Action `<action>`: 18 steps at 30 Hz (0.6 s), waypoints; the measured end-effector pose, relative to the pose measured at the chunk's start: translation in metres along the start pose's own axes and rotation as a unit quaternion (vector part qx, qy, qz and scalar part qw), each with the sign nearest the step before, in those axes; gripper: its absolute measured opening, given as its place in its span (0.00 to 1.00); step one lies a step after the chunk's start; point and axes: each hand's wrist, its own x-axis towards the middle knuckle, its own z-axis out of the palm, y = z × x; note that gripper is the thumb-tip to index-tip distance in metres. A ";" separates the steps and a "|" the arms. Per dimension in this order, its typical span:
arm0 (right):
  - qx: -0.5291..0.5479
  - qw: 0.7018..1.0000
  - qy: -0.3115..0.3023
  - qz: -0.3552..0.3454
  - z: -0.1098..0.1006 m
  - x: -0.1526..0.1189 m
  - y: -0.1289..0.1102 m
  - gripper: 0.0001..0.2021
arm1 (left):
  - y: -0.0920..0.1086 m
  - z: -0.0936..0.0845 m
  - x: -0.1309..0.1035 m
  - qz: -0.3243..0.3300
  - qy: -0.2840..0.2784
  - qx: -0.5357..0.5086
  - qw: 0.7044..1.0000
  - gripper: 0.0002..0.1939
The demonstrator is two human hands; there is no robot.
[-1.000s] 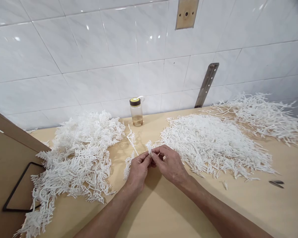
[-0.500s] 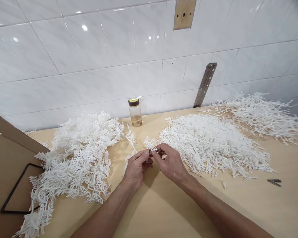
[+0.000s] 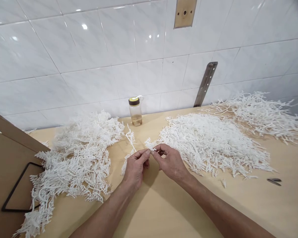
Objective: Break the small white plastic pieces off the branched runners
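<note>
My left hand (image 3: 135, 167) and my right hand (image 3: 171, 163) meet at the middle of the table, thumbs and forefingers pinched together fingertip to fingertip. Between them is a white, thin-branched sprig (image 3: 149, 143), its frilled tip showing just beyond the fingers. Another white sprig with a bare stem (image 3: 130, 138) reaches down to my left hand; I cannot tell whether the hand grips it. Beside the left wrist lies part of a further white piece (image 3: 124, 165), mostly hidden. The exact spot where the fingertips join is too small to make out.
A tangled heap of white sprigs (image 3: 76, 158) lies left, against a brown panel (image 3: 7, 172) with a black loop. At right are a straighter heap (image 3: 213, 142) and a longer-branched one (image 3: 270, 115). A bottle (image 3: 135, 112) stands near the wall; a small metal tool (image 3: 273, 181) lies far right.
The fingertips of both hands have drawn closer together on the sprig, and the right hand's lower fingers have shifted slightly. The heaps have stayed put.
</note>
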 end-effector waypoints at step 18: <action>-0.131 0.988 0.024 -0.083 0.000 -0.004 -0.002 0.05 | 0.000 0.003 -0.007 0.025 0.057 0.097 0.993 0.18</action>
